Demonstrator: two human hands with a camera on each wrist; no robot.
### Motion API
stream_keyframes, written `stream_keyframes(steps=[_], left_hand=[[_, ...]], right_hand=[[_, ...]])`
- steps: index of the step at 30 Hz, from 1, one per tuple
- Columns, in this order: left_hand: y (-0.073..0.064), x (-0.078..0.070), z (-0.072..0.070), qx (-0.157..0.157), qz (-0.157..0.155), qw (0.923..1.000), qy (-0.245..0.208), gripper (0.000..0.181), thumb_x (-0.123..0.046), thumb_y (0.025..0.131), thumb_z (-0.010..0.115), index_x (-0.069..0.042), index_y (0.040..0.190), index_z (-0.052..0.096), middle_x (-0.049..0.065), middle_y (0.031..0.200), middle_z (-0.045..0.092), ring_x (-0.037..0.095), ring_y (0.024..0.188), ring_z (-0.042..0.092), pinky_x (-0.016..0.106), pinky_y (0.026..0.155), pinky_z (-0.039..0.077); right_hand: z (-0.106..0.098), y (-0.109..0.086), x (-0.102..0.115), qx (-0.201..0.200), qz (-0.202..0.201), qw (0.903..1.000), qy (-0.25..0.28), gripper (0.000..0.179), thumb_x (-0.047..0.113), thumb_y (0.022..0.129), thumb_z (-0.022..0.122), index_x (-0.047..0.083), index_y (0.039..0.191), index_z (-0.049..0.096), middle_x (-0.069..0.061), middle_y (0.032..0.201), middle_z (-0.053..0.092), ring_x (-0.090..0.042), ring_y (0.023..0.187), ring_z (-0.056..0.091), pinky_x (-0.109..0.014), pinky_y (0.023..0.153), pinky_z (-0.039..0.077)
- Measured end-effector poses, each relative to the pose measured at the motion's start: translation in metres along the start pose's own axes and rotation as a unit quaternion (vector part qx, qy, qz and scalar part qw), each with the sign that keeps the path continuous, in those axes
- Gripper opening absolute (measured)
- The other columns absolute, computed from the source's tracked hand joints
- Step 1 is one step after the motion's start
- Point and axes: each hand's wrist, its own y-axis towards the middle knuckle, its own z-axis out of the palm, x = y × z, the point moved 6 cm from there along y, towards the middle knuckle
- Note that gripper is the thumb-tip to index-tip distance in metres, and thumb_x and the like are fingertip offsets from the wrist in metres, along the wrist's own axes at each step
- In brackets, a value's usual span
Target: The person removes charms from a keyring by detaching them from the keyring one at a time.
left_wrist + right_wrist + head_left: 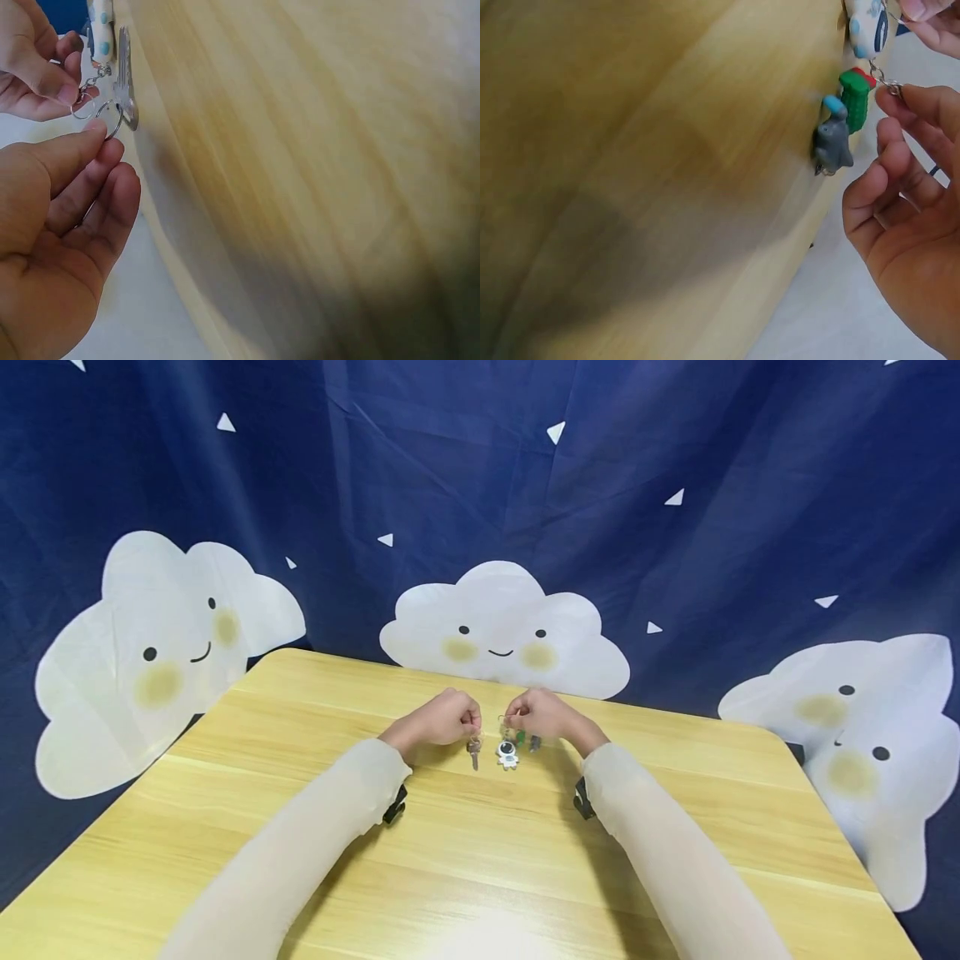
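Over the far middle of the table, my left hand [448, 717] pinches a metal split ring [120, 124] between thumb and forefinger. A silver key [474, 755] hangs from that ring. Facing it, my right hand [543, 714] pinches a second, smaller ring [82, 107] with a short chain. On this chain is a white astronaut charm [507, 754] with a dark visor. Beside the right fingers are a green charm [855, 101] with a red top and a grey animal-shaped charm [832, 146]. In the left wrist view the two rings nearly meet.
Pale wood table [480, 843] with rounded far corners lies under both forearms. Behind its far edge hangs a dark blue cloth [465, 460] printed with smiling clouds and white triangles. Dark wrist straps [395, 804] show at the sleeve cuffs.
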Motion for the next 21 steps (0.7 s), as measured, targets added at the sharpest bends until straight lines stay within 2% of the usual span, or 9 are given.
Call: stream_keyframes(steps=[4,10,21], left_hand=[[0.007,0.003,0.002,-0.003,-0.017,0.9998,0.003,0.013,-0.004,0.094,0.072,-0.008,0.081,0.073,-0.003,0.073,0.067,0.011,0.069,0.059,0.025,0.068,0.051],[0.015,0.007,0.006,-0.008,-0.038,0.9992,-0.002,0.014,-0.004,0.093,0.073,-0.009,0.08,0.074,-0.002,0.074,0.069,0.012,0.068,0.06,0.026,0.069,0.051],[0.027,0.014,0.008,-0.012,-0.087,0.9961,-0.004,0.017,-0.009,0.095,0.073,-0.01,0.079,0.074,-0.004,0.073,0.071,0.011,0.072,0.065,0.029,0.076,0.055]], right_hand=[[-0.001,0.004,-0.006,0.007,0.017,0.9997,-0.014,0.016,0.013,0.099,0.066,0.007,0.094,0.079,-0.002,0.075,0.073,-0.011,0.06,0.059,-0.032,0.074,0.052],[0.0,0.008,-0.013,0.008,0.03,0.9994,-0.017,0.014,0.012,0.098,0.067,0.009,0.09,0.079,0.002,0.078,0.073,-0.01,0.066,0.062,-0.033,0.08,0.053],[0.002,0.012,-0.015,0.021,0.055,0.9971,0.048,0.012,0.009,0.097,0.067,0.005,0.091,0.076,-0.005,0.074,0.072,-0.018,0.06,0.068,-0.031,0.061,0.058]])
